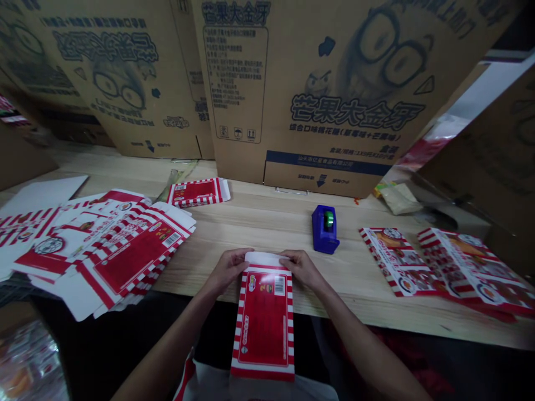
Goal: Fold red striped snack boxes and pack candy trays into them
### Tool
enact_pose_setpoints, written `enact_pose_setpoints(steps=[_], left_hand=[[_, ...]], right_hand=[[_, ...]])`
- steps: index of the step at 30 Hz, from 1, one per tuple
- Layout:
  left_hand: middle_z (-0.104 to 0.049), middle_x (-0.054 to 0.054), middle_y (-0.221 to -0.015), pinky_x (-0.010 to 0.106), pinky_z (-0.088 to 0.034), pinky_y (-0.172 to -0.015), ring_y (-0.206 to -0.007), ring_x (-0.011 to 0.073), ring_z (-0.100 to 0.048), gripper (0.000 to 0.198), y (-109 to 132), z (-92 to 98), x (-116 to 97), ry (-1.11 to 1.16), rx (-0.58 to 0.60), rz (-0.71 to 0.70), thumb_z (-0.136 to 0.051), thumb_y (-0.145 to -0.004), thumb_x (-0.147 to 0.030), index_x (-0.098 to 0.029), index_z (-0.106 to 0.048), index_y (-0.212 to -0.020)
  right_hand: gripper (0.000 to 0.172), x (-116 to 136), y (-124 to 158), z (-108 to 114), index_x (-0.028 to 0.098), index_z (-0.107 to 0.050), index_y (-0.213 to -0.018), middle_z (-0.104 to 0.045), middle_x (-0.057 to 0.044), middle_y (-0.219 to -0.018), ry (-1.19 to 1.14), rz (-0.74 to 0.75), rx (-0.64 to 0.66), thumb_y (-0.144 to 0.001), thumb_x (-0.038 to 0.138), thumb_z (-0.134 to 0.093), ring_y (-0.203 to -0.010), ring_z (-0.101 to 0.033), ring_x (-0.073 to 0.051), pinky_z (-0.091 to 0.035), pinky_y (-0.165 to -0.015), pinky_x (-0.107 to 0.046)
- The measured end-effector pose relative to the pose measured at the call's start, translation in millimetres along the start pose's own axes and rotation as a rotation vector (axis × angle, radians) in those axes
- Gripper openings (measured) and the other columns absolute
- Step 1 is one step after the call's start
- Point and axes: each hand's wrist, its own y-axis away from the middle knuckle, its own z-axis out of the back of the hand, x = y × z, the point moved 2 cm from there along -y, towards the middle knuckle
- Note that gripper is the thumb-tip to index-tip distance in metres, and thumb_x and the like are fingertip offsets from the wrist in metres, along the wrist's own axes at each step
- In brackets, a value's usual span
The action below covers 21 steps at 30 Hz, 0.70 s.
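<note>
Between my hands, at the table's front edge, is a red carton with red-and-white striped borders and a barcode. Its white end flap points away from me. My left hand grips the flap's left corner, thumb and fingers pinched together. At the right corner my right hand pinches the same end of the carton. The carton's near end hangs over the edge toward my lap. Ahead and to the right stands a blue tape dispenser with a green roll, touched by neither hand.
Flattened striped cartons lie in a fanned pile on the left. A folded carton sits behind them. More printed cartons are stacked at the right. Large cardboard boxes wall off the back. A crumpled packet lies back right.
</note>
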Motion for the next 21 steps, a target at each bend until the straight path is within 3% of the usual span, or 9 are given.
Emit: enact_pose_setpoints(steps=[4,8,12,15,21], left_hand=[[-0.075,0.006,-0.085,0.028,-0.049,-0.072,-0.074,0.0173,-0.066,0.042,2,2.9,3,0.022,0.002,-0.008,-0.079,-0.065,-0.026,-0.011,-0.071,-0.103],[-0.075,0.006,-0.086,0.026,-0.049,-0.071,-0.073,0.016,-0.066,0.035,2,2.9,4,0.008,0.015,-0.013,-0.078,-0.066,-0.025,-0.012,-0.073,-0.097],[-0.075,0.005,-0.085,0.024,-0.049,-0.07,-0.072,0.0152,-0.065,0.03,3,3.0,4,-0.041,0.011,-0.032,-0.077,-0.067,-0.026,-0.012,-0.074,-0.094],[-0.075,0.005,-0.085,0.025,-0.049,-0.07,-0.073,0.0156,-0.065,0.028,4,3.3,3,-0.081,0.013,-0.043,-0.075,-0.068,-0.025,-0.012,-0.074,-0.093],[-0.073,0.006,-0.09,0.026,-0.049,-0.074,-0.08,0.0173,-0.065,0.029,7,4.4,0,-0.096,-0.027,-0.092,-0.073,-0.07,-0.026,-0.012,-0.073,-0.095]], right_hand=[[0.033,5,6,5,0.017,-0.073,-0.095,-0.071,-0.004,-0.088,0.07,0.068,0.11,-0.086,0.044,-0.059,-0.084,-0.064,-0.02,-0.048,-0.074,-0.028],[0.042,2,15,9,0.021,-0.067,-0.115,-0.07,-0.005,-0.106,-0.085,0.023,0.166,-0.078,0.039,-0.071,-0.095,-0.064,-0.02,-0.05,-0.082,-0.03],[0.039,-10,17,7,0.019,-0.071,-0.106,-0.073,-0.005,-0.097,-0.162,-0.013,0.057,-0.071,0.036,-0.077,-0.083,-0.066,-0.019,-0.051,-0.075,-0.031],[0.037,-14,19,4,0.019,-0.07,-0.099,-0.073,-0.003,-0.087,-0.274,-0.046,0.054,-0.067,0.034,-0.08,-0.078,-0.067,-0.017,-0.051,-0.073,-0.029],[0.027,-10,26,-2,0.015,-0.069,-0.077,-0.069,-0.002,-0.072,-0.499,-0.162,0.02,-0.075,0.042,-0.073,-0.066,-0.062,-0.013,-0.048,-0.069,-0.025]])
